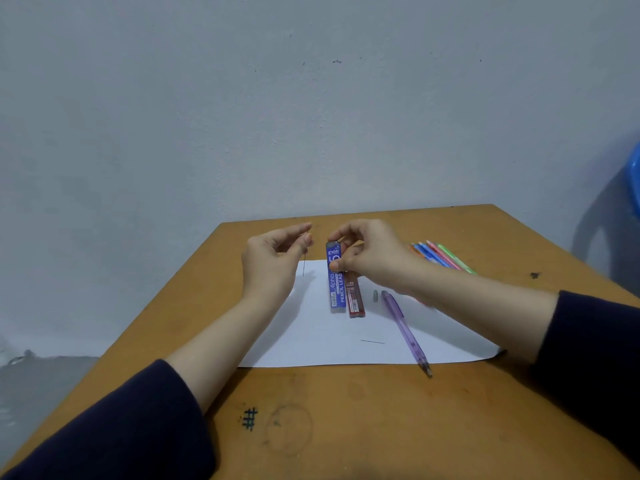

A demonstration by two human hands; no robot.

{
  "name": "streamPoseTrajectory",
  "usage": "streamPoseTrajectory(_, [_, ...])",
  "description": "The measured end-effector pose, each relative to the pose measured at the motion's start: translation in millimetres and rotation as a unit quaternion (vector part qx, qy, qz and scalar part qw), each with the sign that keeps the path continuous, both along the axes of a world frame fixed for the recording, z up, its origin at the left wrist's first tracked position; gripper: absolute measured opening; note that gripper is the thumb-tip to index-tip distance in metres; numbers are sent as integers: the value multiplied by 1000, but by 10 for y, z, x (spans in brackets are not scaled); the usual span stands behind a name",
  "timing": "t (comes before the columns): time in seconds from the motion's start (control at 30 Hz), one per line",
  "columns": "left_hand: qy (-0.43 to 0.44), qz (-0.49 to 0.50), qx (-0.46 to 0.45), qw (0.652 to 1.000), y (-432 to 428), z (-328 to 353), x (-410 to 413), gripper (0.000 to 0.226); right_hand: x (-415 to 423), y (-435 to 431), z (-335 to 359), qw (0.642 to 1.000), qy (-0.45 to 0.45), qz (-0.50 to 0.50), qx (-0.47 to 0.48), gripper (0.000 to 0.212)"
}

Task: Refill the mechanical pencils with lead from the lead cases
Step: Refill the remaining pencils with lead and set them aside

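My left hand (273, 261) pinches a thin lead stick (304, 265) between thumb and forefinger, hanging upright above the white paper (322, 344). My right hand (370, 258) grips the top of the blue lead case (336, 277), held upright over the paper. A red lead case (356, 297) lies just right of it on the paper. A purple mechanical pencil (407, 332) lies on the paper with its cap off; the small grey cap (375, 295) sits beside its open end. Another loose lead (372, 341) lies on the paper.
Several coloured mechanical pencils (445, 258) lie in a bunch at the back right of the wooden table (346, 420), partly behind my right hand. A blue plastic chair (633, 181) stands at the far right. A grey wall rises behind the table.
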State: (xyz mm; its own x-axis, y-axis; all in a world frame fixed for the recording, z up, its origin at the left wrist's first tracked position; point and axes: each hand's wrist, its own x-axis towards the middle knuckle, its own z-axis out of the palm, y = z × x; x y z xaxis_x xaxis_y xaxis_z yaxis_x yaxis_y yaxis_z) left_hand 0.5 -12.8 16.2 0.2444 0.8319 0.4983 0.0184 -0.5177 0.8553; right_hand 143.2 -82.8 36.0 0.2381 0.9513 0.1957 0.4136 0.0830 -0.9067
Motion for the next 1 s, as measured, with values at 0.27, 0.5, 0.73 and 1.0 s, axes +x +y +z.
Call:
streamPoseTrajectory(0.27, [21, 27, 17, 999, 25, 9, -6, 15, -3, 94, -67, 999, -34, 18, -38, 32])
streamPoseTrajectory(0.5, [28, 51, 41, 997, 23, 6, -11, 12, 12, 136, -49, 948, -293, 41, -120, 28])
streamPoseTrajectory(0.73, [34, 53, 44, 997, 15, 4, -15, 12, -15, 200, -43, 914, -361, 49, -181, 34])
streamPoseTrajectory(1.0, [35, 51, 43, 997, 7, 4, -19, 12, 18, 215, -83, 912, -377, 41, -159, 38])
